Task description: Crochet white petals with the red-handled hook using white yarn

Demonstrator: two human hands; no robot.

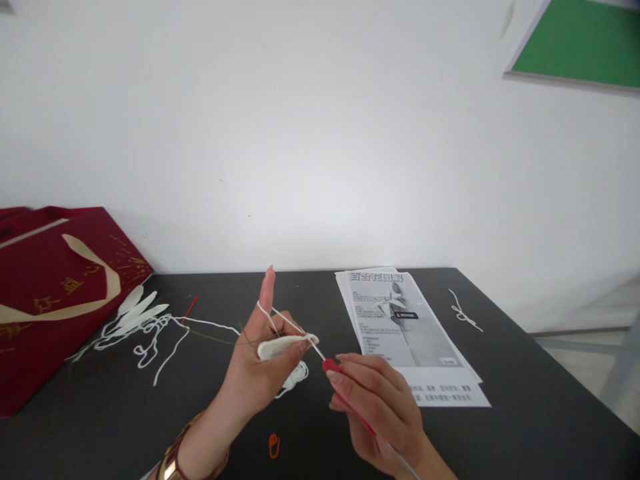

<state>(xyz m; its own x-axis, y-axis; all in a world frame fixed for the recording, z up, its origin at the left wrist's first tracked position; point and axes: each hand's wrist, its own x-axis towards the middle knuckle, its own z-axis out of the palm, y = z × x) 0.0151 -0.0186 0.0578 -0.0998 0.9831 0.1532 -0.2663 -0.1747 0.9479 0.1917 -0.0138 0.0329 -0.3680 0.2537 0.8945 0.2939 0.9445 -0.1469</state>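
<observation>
My left hand (263,363) pinches a white crocheted petal (277,347) between thumb and fingers, its index finger raised with white yarn looped round it. A thin dark wire sticks out to the left of the petal. In my right hand (383,407) is a crochet hook (331,365) with a red grip, held like a pen. Its metal tip meets the petal's right end, where the yarn runs up to the raised finger. A small bundle of white yarn (296,379) shows below the left hand, partly hidden by it.
Several finished white petals (140,313) with trailing yarn lie at left, beside a dark red gift bag (60,287) and a thin red object (190,309). Printed sheets (435,340) lie at right, with a yarn scrap (465,313) beyond. An orange stitch marker (274,446) is in front.
</observation>
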